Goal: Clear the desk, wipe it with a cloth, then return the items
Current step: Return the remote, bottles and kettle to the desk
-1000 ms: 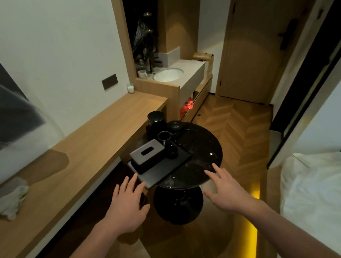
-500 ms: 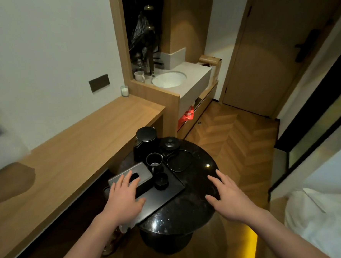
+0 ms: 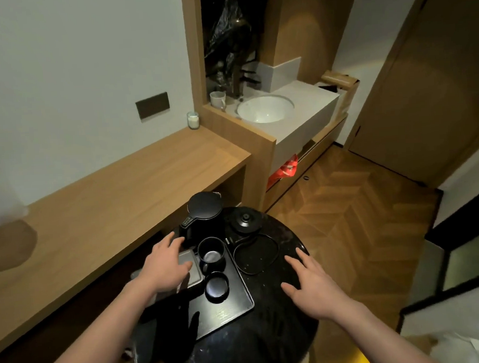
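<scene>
A round black side table (image 3: 276, 336) holds a black tray (image 3: 226, 308). On the tray lie a grey tissue box (image 3: 192, 271) and two black cups (image 3: 211, 255) (image 3: 216, 288). A black kettle (image 3: 205, 211), its round base (image 3: 246, 221) and a looped cord (image 3: 255, 253) sit behind them. My left hand (image 3: 165, 267) lies spread over the tissue box, fingers reaching toward the kettle. My right hand (image 3: 312, 283) hovers open above the table's right side, holding nothing. The long wooden desk (image 3: 100, 218) runs along the wall at left.
A small candle jar (image 3: 193, 120) stands at the desk's far end. Beyond it a white sink counter (image 3: 267, 109) with a mug (image 3: 218, 100). Herringbone wood floor (image 3: 347, 216) and a door lie to the right, white bedding (image 3: 466, 335) at the lower right.
I have stepped closer to the round table. My left hand moved forward onto the tissue box and further over it; my right hand came over the table's right side. The cloth left the view.
</scene>
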A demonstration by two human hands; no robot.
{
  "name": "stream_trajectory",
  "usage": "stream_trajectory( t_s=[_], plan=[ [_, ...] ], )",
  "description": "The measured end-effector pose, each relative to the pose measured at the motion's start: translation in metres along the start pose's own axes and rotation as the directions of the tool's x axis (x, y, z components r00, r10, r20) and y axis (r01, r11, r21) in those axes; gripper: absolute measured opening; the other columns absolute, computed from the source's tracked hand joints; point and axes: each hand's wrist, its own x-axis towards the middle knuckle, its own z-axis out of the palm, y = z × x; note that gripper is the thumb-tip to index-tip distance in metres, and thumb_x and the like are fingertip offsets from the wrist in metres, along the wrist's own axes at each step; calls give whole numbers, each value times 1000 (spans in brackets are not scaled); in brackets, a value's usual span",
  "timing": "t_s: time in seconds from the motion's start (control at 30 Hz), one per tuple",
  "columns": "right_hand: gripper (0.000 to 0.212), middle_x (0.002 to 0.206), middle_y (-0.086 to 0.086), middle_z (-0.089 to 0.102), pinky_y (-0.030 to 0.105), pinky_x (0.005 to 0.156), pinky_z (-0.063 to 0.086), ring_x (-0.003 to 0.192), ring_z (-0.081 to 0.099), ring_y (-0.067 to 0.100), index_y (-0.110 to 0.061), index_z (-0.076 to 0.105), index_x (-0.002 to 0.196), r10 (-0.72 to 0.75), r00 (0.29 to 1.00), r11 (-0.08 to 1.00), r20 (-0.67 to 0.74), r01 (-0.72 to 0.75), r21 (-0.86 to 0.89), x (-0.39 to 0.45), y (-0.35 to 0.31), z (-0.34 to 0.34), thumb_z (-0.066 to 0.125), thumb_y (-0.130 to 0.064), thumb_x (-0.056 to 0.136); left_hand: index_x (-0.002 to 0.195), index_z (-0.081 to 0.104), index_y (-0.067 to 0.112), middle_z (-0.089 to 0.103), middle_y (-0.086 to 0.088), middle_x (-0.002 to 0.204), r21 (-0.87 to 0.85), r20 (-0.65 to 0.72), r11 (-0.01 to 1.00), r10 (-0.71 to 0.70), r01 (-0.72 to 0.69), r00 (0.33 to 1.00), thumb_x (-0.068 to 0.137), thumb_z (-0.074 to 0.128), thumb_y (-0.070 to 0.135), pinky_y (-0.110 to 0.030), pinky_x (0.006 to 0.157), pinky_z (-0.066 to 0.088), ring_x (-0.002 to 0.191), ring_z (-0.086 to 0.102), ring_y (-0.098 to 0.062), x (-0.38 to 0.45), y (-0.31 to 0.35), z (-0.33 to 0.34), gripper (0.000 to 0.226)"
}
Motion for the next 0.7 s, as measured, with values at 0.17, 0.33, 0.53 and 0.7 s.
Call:
stream_trajectory(
  t_s=[0.17, 0.33, 0.53, 0.7],
  plan=[
    [74, 172, -8, -6, 41, 129, 9, 159, -3, 22, -35, 15, 164, -106, 990, 993, 94, 110, -38, 70, 28, -25, 51, -52, 102, 160, 29, 14, 26, -12, 166, -181, -60, 969, -183, 169, 981, 99, 60, 40, -47, 124, 25, 151, 27, -34, 61, 9, 7, 73],
    [75, 173, -6, -3, 40, 129, 13, 159, 3, 22, -32, 17, 164, -202, 961, 974, 188, 217, -60, 135, 55, -49, 53, -52, 100, 157, 32, 11, 44, -17, 155, -386, -11, 843, -410, 374, 912, 99, 60, 36, -48, 111, 45, 132, 53, -37, 110, 21, 11, 70],
    [75, 172, -5, 2, 38, 126, 19, 158, 12, 24, -30, 19, 164, -246, 932, 961, 265, 270, -58, 191, 65, -64, 55, -47, 101, 156, 33, 6, 42, -19, 156, -416, -2, 782, -511, 464, 859, 103, 50, 21, -38, 109, 43, 136, 49, -36, 135, 40, 13, 58],
    [73, 172, -3, 8, 36, 125, 20, 157, 18, 22, -28, 22, 163, -224, 935, 972, 276, 235, -4, 217, 71, -59, 56, -46, 101, 155, 37, 8, 44, -18, 156, -382, -1, 785, -529, 488, 849, 106, 48, 32, -40, 113, 40, 140, 46, -36, 145, 33, 14, 56]
  ],
)
